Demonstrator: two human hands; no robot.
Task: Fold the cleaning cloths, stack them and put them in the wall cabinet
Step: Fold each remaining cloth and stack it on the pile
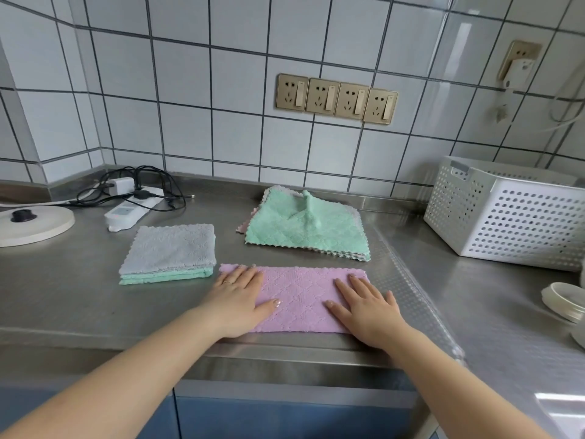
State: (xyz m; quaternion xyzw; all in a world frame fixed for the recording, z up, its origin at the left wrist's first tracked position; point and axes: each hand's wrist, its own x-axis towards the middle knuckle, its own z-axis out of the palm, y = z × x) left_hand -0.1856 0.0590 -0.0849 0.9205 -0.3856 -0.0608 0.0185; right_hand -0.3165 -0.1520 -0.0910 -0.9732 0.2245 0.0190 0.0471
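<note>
A pink cloth (299, 297), folded once into a long strip, lies flat near the front edge of the steel counter (79, 296). My left hand (235, 297) presses flat on its left end and my right hand (368, 307) presses flat on its right end, fingers spread. To the left sits a small stack of folded cloths (169, 255), grey on top of green. Behind the pink cloth is a pile of unfolded cloths (305, 231), a green one on top with a raised crease. No wall cabinet is in view.
A white perforated basket (509, 217) stands at the right. White bowls (562, 301) sit at the far right edge. A power strip with black cables (133, 204) and a round white base (34, 223) lie at the back left. Wall sockets (335, 98) are on the tiles.
</note>
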